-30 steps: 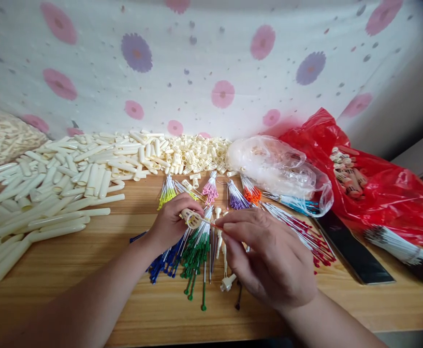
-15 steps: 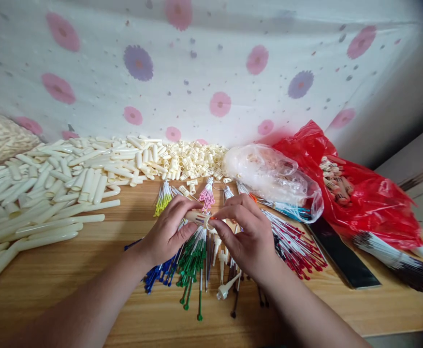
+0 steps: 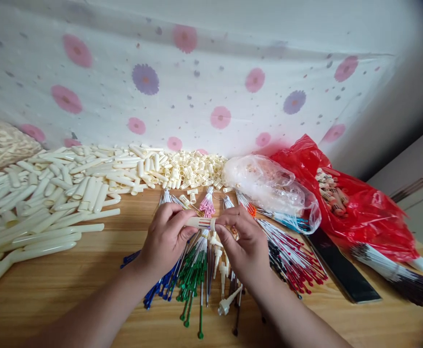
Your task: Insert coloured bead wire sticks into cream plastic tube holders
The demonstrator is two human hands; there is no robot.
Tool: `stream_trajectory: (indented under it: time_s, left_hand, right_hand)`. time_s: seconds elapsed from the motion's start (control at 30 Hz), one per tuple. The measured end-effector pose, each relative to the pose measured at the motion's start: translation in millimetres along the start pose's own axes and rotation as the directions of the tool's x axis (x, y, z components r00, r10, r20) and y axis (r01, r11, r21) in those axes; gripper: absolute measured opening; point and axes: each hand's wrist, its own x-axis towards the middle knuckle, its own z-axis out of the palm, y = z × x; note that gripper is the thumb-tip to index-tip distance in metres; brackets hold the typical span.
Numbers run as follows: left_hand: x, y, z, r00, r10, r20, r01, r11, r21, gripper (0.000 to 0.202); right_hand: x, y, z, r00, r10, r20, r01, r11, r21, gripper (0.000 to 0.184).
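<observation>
My left hand (image 3: 164, 239) and my right hand (image 3: 245, 244) meet over the middle of the wooden table (image 3: 69, 290). Between their fingertips they pinch a small cream plastic tube (image 3: 202, 223) with coloured pin ends showing at its right end. Both hands are closed on it, the left at its left end, the right at its right end. Under the hands lie bundles of thin pins: blue (image 3: 158, 285), green (image 3: 191, 270) and red (image 3: 298, 263). A few cream plastic fittings (image 3: 226, 302) lie between them.
A large heap of cream tubes (image 3: 59, 188) fills the left; small cream ribbed pieces (image 3: 193, 166) lie at the back. A clear bag (image 3: 269, 186), a red bag (image 3: 356, 208), a black strip (image 3: 342, 266) and a dark pin bundle (image 3: 396, 273) lie right. A flowered cloth (image 3: 196, 87) hangs behind.
My right hand has drawn in to the tube and the pin it held has gone into the tube's end. Both hands moved slightly up the table; the view tilted up.
</observation>
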Motion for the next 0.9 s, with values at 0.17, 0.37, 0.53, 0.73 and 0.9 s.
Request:
stream_trajectory:
  time_s: [0.17,0.37,0.53,0.73,0.9]
  left_hand:
    - [0,0,-1.4,0.997,0.048,-0.062,-0.043,0.996,0.084,0.027]
    - [0,-3,-0.8,0.999,0.019,-0.036,-0.016,0.997,0.081,0.025]
    - [1,-16,4.3,0.998,-0.057,-0.031,0.057,0.998,-0.002,0.023]
    - [2,-23,5.2,0.993,-0.109,-0.039,0.105,0.99,-0.092,0.024]
    - [5,-21,0.7,0.993,-0.092,-0.076,0.084,0.992,-0.097,0.022]
  right_hand:
    - [-7,5,10,0.98,0.198,-0.02,-0.189,0.956,0.227,0.008]
    - [-10,15,12,0.964,0.262,0.054,-0.254,0.832,0.494,0.011]
    - [9,26,-11,0.971,0.227,-0.078,-0.204,0.951,0.232,0.014]
    - [25,69,-96,0.846,0.469,0.253,-0.227,0.747,-0.624,0.017]
    - [5,106,-154,0.797,0.586,0.15,-0.172,0.457,-0.873,0.018]
